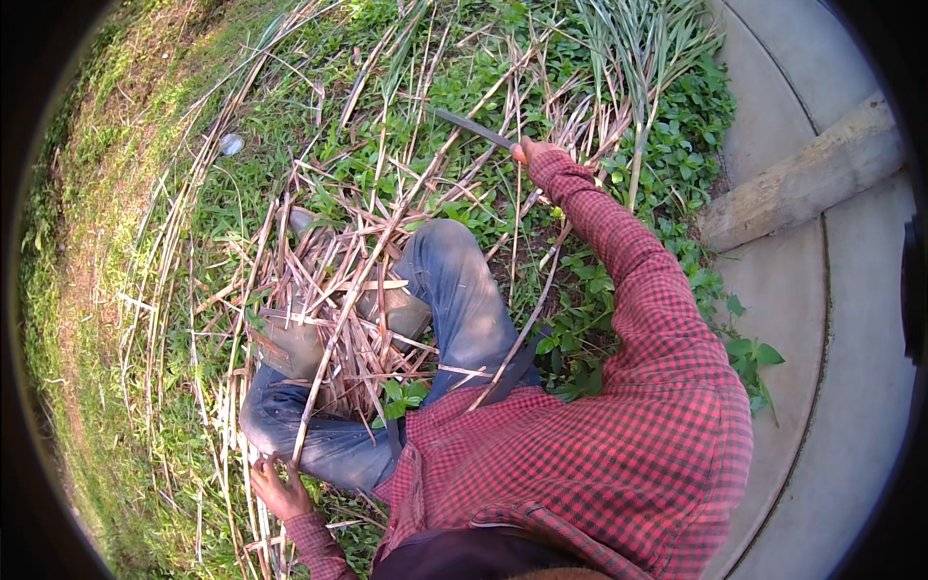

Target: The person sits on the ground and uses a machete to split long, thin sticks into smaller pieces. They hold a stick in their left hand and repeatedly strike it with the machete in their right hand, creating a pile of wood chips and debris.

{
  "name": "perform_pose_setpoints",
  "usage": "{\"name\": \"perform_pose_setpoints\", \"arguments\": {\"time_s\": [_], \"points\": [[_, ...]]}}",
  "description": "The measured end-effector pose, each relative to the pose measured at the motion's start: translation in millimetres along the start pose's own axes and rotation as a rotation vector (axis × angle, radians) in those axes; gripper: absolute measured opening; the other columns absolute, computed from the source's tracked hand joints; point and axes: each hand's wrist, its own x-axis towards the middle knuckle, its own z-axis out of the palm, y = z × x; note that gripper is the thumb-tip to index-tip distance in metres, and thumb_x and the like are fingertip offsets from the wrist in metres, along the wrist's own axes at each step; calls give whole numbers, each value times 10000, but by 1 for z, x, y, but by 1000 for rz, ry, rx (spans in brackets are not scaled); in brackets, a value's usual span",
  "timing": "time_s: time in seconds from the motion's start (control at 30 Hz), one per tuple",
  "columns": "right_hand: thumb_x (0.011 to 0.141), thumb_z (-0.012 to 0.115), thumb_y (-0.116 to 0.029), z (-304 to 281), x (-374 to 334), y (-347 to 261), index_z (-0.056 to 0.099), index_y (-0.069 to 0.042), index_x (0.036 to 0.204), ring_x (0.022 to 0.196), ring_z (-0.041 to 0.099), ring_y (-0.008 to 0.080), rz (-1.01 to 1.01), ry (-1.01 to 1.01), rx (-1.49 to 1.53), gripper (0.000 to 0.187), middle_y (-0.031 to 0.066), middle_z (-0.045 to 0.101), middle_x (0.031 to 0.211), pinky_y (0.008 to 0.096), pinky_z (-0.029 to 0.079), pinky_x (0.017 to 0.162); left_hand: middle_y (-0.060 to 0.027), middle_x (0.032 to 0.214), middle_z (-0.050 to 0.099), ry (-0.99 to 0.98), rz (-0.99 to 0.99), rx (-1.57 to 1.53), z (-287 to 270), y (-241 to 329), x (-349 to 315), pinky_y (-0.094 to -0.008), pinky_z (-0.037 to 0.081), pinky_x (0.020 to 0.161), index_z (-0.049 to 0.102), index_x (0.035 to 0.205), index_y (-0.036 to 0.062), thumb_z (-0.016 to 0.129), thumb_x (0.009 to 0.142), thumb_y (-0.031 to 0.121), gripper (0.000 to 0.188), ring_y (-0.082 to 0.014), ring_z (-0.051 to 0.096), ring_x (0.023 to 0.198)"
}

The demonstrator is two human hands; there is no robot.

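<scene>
My right hand is stretched out ahead and closed on the handle of a long knife, its blade angled up to the left. Low on the left, beside my bent knee, my left hand pinches the near end of a long dry stalk. This stalk slants up and away across my lap, passing below the blade; whether the two touch, I cannot tell. Between my legs lies a heap of short cut stalk pieces and peeled strips, partly covering my boots.
More long stalks lie along the grass on the left. Ahead to the right is a bunch of leafy green-topped stalks. A wooden post rests on the concrete slabs at the right. A small pale round object sits in the grass.
</scene>
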Motion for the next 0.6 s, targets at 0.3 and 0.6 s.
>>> {"name": "perform_pose_setpoints", "arguments": {"time_s": [0.3,0.6], "points": [[773,563,-228,-6,-1,-15,446,-13,1054,849,581,348,7,-25,94,373,212,584,908,430,465,736,-85,939,549,-442,-1094,-2234,91,172,55,-247,488,686,355,1247,67,469,893,296,436,-158,558,808],[749,588,-251,-19,-4,-13,460,-32,1076,902,575,333,-46,-83,18,415,191,586,955,418,462,783,-53,934,528,106,-1055,-2072,93,171,79,-279,469,753,455,1106,76,440,879,436,426,-147,527,861]]}}
